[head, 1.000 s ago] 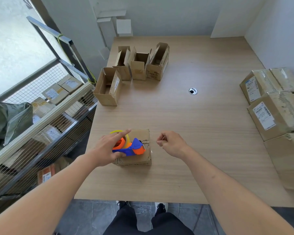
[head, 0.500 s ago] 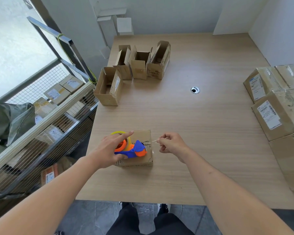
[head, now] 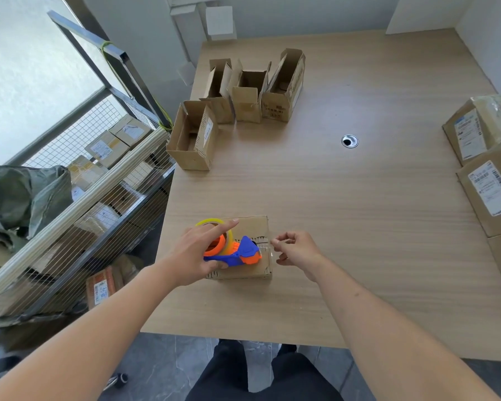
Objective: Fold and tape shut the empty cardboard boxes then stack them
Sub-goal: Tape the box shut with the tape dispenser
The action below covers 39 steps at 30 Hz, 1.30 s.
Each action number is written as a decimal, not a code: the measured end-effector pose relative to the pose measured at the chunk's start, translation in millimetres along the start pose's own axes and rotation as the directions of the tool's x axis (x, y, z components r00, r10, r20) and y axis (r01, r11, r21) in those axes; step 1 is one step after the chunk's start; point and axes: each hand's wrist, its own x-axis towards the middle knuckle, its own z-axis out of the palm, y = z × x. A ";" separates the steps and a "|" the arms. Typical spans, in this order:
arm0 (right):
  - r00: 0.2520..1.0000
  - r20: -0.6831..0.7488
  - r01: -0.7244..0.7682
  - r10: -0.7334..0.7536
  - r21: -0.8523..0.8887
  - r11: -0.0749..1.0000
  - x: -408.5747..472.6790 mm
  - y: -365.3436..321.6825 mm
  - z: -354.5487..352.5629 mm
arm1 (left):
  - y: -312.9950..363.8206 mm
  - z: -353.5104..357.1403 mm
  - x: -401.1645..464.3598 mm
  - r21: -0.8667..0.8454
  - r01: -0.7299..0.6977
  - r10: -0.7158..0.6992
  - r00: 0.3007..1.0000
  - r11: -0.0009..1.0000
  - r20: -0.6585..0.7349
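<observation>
A small closed cardboard box (head: 253, 230) lies near the table's front edge. On top of it sits a blue and orange tape dispenser (head: 237, 253) with a yellowish tape roll. My left hand (head: 198, 253) grips the dispenser, index finger stretched over the roll. My right hand (head: 294, 248) pinches the clear tape end (head: 265, 246) just right of the dispenser's mouth, at the box's right edge. Several open empty boxes (head: 245, 95) stand at the table's far left.
Large labelled cartons (head: 488, 169) are piled along the right edge of the wooden table (head: 359, 227). A cable hole (head: 349, 140) sits mid-table. A wire cage cart (head: 70, 198) full of parcels stands left of the table.
My right hand came in to the dispenser's mouth and took hold of the tape end, drawing out a short strip. My left hand stayed on the dispenser.
</observation>
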 end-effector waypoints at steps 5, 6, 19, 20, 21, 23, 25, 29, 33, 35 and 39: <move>0.996 -0.043 0.073 -0.075 -0.045 0.996 -4.3 14.5 10.0 | -0.1 -1.6 2.1 0.012 0.000 0.000 1.000 1.000 0.006; 0.998 -0.047 0.052 -0.053 -0.007 0.999 -4.5 18.4 11.2 | -0.3 -1.5 1.8 0.015 -0.001 0.001 1.000 1.000 0.011; 0.943 -0.018 0.332 -0.332 0.093 0.939 0.0 8.1 48.7 | -5.6 1.6 5.0 -0.051 -0.056 0.057 0.998 0.997 0.008; 0.938 -0.019 0.347 -0.347 0.092 0.933 -3.1 9.7 49.9 | -5.8 1.1 5.5 -0.049 -0.066 0.067 0.998 0.997 0.018; 0.929 -0.036 0.369 -0.368 0.090 0.925 -2.9 12.5 52.3 | -6.6 -1.2 6.5 -0.036 -0.080 0.082 0.996 0.996 0.038; 0.921 -0.054 0.389 -0.386 0.089 0.917 -1.2 14.9 52.3 | -3.9 -7.6 11.8 0.011 -0.111 0.110 0.991 0.994 0.081; 0.921 -0.063 0.389 -0.384 0.089 0.917 0.7 15.0 57.2 | -2.4 -18.1 16.2 0.105 -0.189 0.175 0.976 0.976 0.129; 0.920 -0.102 0.384 -0.378 0.048 0.922 1.4 18.2 58.6 | 6.3 -46.3 22.8 0.198 -0.292 0.230 0.930 0.936 0.288; 0.918 -0.121 0.379 -0.378 -0.011 0.925 0.0 15.8 57.3 | 5.0 -65.3 27.5 0.094 -0.174 0.121 0.905 0.980 0.408; 0.907 -0.136 0.396 -0.399 -0.049 0.917 -0.9 15.6 58.4 | 0.1 -74.5 25.7 0.030 -0.143 0.115 0.884 0.989 0.453; 0.884 -0.173 0.420 -0.433 -0.107 0.901 -0.1 17.5 59.6 | -26.6 -94.1 8.8 -0.144 -0.060 0.126 0.849 0.988 0.513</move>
